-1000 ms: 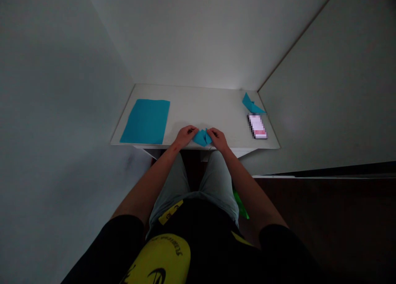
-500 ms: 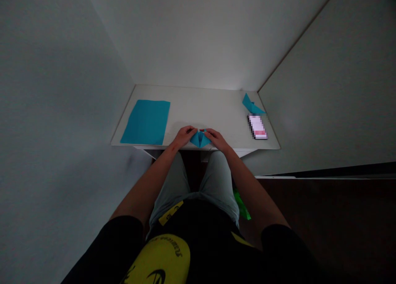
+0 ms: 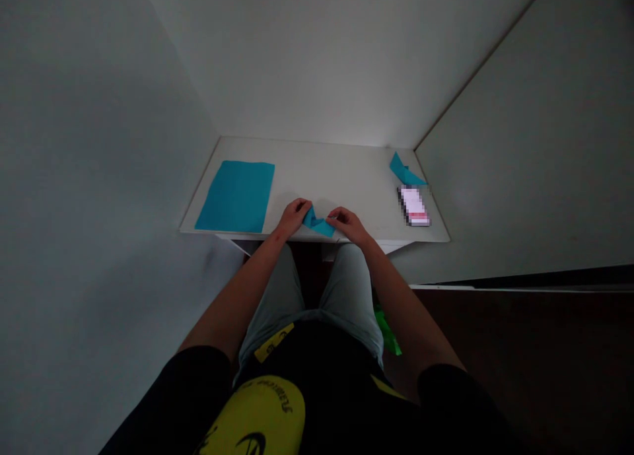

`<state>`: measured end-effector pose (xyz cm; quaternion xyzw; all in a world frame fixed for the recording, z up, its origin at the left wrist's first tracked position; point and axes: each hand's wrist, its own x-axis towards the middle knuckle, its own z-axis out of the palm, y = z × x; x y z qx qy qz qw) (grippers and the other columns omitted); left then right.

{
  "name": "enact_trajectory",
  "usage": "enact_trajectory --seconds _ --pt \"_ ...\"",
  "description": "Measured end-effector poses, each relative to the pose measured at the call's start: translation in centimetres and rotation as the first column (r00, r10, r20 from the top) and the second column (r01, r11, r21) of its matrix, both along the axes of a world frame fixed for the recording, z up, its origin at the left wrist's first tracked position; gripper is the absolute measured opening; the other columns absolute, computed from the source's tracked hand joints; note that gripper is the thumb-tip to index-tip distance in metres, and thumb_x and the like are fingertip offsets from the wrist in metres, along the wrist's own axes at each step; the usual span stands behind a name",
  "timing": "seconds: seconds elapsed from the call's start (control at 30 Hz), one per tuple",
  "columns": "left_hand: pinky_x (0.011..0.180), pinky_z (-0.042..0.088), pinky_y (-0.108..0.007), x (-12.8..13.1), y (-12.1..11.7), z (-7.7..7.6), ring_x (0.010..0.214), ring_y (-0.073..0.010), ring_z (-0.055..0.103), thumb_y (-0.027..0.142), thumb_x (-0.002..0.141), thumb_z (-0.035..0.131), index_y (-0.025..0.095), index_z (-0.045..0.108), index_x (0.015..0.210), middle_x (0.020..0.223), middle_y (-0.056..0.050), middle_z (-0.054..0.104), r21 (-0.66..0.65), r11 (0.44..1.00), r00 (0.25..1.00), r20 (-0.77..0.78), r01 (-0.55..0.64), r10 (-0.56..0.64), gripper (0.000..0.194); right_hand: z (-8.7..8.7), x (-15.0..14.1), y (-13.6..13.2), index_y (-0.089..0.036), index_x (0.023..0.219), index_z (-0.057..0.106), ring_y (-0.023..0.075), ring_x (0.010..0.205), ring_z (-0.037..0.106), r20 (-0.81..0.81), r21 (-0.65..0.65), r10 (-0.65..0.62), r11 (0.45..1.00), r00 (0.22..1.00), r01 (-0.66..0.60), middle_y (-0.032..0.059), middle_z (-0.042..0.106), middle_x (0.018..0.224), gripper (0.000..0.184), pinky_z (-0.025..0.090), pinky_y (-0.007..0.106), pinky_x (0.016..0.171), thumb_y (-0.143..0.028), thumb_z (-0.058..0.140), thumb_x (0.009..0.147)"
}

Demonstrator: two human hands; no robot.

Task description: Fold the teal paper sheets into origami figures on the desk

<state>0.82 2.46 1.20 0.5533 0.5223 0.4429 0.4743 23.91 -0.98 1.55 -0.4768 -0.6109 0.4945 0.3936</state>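
A small bright-blue piece of folded paper point(image 3: 319, 226) sits between the two hands, at the near edge of a white rectangular table point(image 3: 341, 171), a little right of a point straight ahead of the left forearm. The left hand point(image 3: 295, 216) has its thumb and fingers closed on the paper's raised left end, with the rest of the piece reaching out to the right of that grip. The right hand point(image 3: 349, 224) pinches the right end, its fingertips nearly together; the paper's lower right corner shows just on the near side of them. The middle dips between the two grips, uncovered. To the left lies a large flat blue paper sheet point(image 3: 236, 197). At the far right, a blue folded-paper boat shape point(image 3: 406, 172) lies just beyond a dark-edged phone point(image 3: 415, 206).
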Motion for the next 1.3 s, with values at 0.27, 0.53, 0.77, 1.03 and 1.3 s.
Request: enact_trajectory --seconds 0.27,0.53,0.77,1.03,1.3 --pt "0.069 0.048 -0.030 -0.7 0.5 -1.0 0.073 -0.0168 0.056 0.052 0.099 0.066 0.022 0.063 0.088 0.075 0.001 0.060 -0.043 0.985 0.981 0.091 -0.169 0.173 0.032 0.1 1.6 -0.5 -0.025 0.088 0.071 0.0187 0.076 0.058 0.017 -0.004 0.026 1.000 1.000 -0.026 0.0013 0.071 0.084 0.057 0.049 0.034 0.070 -0.077 0.087 0.073" --pt "0.072 0.054 -0.030 -1.2 0.6 -1.5 0.069 -0.0167 0.059 0.053 0.105 0.059 0.025 0.055 0.090 0.069 0.003 0.054 -0.079 0.957 0.946 0.149 -0.280 0.289 0.032 -1.3 2.4 0.5 -0.027 0.086 0.061 0.0217 0.088 0.065 -0.072 0.062 -0.216 0.973 0.974 0.221 0.0044 0.073 0.093 0.061 0.056 0.039 0.086 -0.082 0.083 0.072" --pt "0.082 0.060 -0.031 -0.7 0.1 -1.6 0.085 -0.0170 0.069 0.050 0.107 0.054 0.025 0.052 0.097 0.095 -0.003 0.068 -0.097 0.948 0.939 0.140 -0.302 0.314 0.027 -2.1 2.4 0.9 -0.028 0.091 0.051 0.0187 0.086 0.065 -0.072 0.036 -0.184 0.982 0.980 0.187 0.0055 0.073 0.107 0.061 0.058 0.036 0.080 -0.077 0.083 0.075" --pt "0.091 0.062 -0.037 -0.8 -1.0 -1.1 0.099 -0.0205 0.071 0.041 0.110 0.054 0.025 0.050 0.113 0.107 -0.006 0.069 0.004 0.926 0.926 0.008 -0.378 0.378 0.016 -2.5 2.1 1.1 -0.028 0.106 0.061 0.0166 0.070 0.062 -0.045 0.096 -0.245 0.964 0.968 0.248 -0.0012 0.067 0.088 0.050 0.056 0.032 0.066 -0.069 0.078 0.082" --pt "0.137 0.029 -0.055 1.7 -5.7 1.3 0.167 -0.0310 0.039 0.038 0.114 0.044 0.022 0.060 0.153 0.172 -0.012 0.053 0.456 0.764 0.649 -0.758 0.458 0.063 0.045 -2.5 2.1 0.7 -0.024 0.118 0.069 0.0198 0.077 0.066 0.174 0.220 -0.261 0.950 0.949 0.221 0.0040 0.075 0.097 0.034 0.058 0.038 0.078 -0.049 0.067 0.094"
